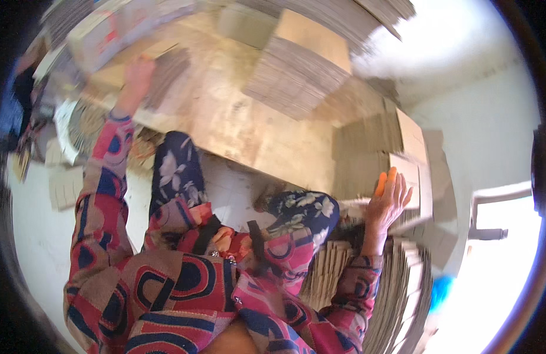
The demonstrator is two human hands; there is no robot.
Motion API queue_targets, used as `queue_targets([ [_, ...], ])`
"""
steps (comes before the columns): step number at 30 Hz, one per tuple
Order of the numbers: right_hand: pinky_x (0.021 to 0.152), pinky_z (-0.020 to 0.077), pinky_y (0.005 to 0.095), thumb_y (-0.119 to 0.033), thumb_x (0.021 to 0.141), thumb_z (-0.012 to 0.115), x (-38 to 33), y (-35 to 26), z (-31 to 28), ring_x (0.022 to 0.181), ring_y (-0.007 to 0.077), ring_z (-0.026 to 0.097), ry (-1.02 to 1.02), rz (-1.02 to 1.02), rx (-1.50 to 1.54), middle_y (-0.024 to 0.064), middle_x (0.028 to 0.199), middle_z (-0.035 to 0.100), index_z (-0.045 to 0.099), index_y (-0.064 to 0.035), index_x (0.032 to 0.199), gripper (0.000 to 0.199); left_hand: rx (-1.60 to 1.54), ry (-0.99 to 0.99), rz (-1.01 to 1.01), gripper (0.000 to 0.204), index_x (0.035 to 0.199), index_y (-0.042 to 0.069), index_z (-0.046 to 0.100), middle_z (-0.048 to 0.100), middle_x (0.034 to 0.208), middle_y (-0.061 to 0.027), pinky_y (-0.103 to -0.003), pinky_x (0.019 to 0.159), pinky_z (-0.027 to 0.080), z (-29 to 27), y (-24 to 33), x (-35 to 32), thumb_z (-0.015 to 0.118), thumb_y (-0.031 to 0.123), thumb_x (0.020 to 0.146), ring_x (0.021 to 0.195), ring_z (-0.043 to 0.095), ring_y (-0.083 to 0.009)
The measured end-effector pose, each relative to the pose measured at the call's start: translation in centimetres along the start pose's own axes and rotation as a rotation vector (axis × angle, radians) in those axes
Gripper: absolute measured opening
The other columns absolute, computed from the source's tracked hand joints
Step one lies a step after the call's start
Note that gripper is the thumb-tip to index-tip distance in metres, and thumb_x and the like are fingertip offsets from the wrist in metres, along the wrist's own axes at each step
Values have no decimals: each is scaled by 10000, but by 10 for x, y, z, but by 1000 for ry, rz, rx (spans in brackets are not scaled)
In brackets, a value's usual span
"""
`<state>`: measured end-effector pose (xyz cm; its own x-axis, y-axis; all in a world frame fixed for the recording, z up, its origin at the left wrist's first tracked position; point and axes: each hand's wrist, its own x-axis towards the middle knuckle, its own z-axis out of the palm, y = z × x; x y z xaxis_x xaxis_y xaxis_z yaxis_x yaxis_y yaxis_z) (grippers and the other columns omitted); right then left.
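Note:
My right hand [386, 206] has its fingers stretched out, with orange covers on some of them. It lies over the top of a cardboard stack [424, 187] at the table's right end, and nothing shows in its grip. Far to the left, my left hand [138, 81] reaches over the table beside a low pile of brown cardboard sheets [168, 76]. Motion smears its fingers, so whether they hold a sheet is unclear. An orange tip shows there too.
The wooden table [226, 133] carries a tall cardboard stack [299, 76] at the back and another [410, 137] at the right. A white carton [102, 38] stands back left. A round fan-like object [78, 127] is left of the table. Upright cardboard sheets [397, 289] stand at lower right.

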<state>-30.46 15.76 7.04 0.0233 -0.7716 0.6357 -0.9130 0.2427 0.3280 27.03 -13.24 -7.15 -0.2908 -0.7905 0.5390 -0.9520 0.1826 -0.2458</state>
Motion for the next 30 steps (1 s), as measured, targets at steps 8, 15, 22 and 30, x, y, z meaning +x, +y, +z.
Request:
queue_targets([
  [8, 967, 356, 515, -461, 876, 576, -18, 64, 8, 1158, 370, 487, -476, 398, -76, 254, 1203, 536, 475, 81, 1211, 645, -49, -326, -159, 400, 838, 33, 643, 669, 804, -189, -441, 646, 521, -3, 25, 13, 500, 400, 912, 763, 667, -347],
  [15, 741, 468, 468, -314, 893, 582, -19, 85, 28, 894, 393, 595, -652, 230, -6, 226, 945, 610, 562, 35, 930, 351, -117, -228, -91, 452, 799, 33, 620, 655, 772, -194, -448, 620, 513, -71, 75, 38, 533, 469, 883, 752, 656, -352],
  [22, 577, 444, 434, -386, 843, 646, 7, 111, 22, 570, 358, 575, -585, 175, 246, 237, 618, 575, 636, 13, 694, 426, -381, -156, 97, 410, 834, 47, 614, 628, 738, -177, -445, 605, 486, -90, 145, 79, 604, 457, 842, 719, 623, -364],
  [30, 558, 440, 448, -134, 856, 580, 4, 123, 7, 578, 336, 580, -450, 168, 133, 219, 749, 636, 502, -45, 1242, 404, -693, 148, 275, 442, 1077, 44, 599, 605, 1125, -133, -381, 830, 459, -118, 238, 163, 641, 404, 824, 1088, 535, -298],
])
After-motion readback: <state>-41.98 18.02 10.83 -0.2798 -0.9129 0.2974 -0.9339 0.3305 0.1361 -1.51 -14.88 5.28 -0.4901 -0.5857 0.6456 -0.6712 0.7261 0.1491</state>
